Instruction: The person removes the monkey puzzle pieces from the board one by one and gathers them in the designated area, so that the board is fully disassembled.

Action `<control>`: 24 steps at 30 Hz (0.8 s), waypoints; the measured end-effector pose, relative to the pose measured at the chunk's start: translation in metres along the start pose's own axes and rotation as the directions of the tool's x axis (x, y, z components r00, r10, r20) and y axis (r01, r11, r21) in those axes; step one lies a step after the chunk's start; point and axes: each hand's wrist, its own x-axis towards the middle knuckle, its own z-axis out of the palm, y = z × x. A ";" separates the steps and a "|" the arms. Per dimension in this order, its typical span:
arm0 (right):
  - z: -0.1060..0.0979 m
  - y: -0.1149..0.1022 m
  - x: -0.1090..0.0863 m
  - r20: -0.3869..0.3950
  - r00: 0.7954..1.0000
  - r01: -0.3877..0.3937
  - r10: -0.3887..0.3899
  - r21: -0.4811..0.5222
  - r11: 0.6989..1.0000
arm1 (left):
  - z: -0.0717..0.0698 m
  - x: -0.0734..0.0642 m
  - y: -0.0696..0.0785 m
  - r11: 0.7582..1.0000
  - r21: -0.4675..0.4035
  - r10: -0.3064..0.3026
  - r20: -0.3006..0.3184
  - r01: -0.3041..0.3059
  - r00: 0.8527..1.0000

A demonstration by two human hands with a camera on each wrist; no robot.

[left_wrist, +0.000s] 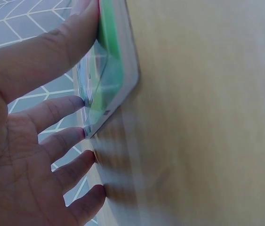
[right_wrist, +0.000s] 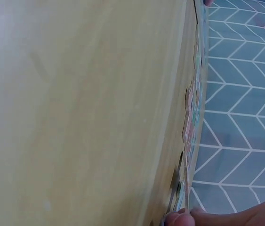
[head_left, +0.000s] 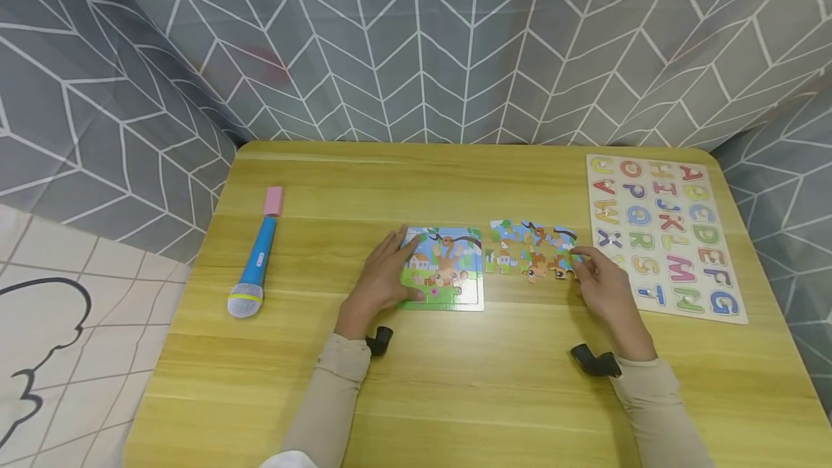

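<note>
A square picture puzzle board (head_left: 482,287), printed with a monkey hanging from a branch, lies flat at the middle of the table. My left hand (head_left: 380,276) rests at its left side with spread fingers, the thumb on the lower left corner. In the left wrist view, fingertips (left_wrist: 83,134) touch the board's edge. To the right, joined puzzle pieces (head_left: 536,255) form part of a similar monkey picture. At their right end my right hand (head_left: 604,287) pinches a thin puzzle piece (right_wrist: 187,188) between thumb and finger, tilted up in the right wrist view.
A wooden alphabet board (head_left: 650,237) with colored letters lies at the right. On the left are a blue toy microphone (head_left: 256,266) and a pink block (head_left: 274,201). Grey patterned curtains (head_left: 416,42) hang behind the wooden table (head_left: 474,396).
</note>
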 end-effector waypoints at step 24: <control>0.000 -0.007 -0.003 -0.024 1.000 0.011 -0.014 -0.108 0.994 | 0.007 -0.024 0.008 0.996 0.040 0.086 -0.176 -0.080 0.981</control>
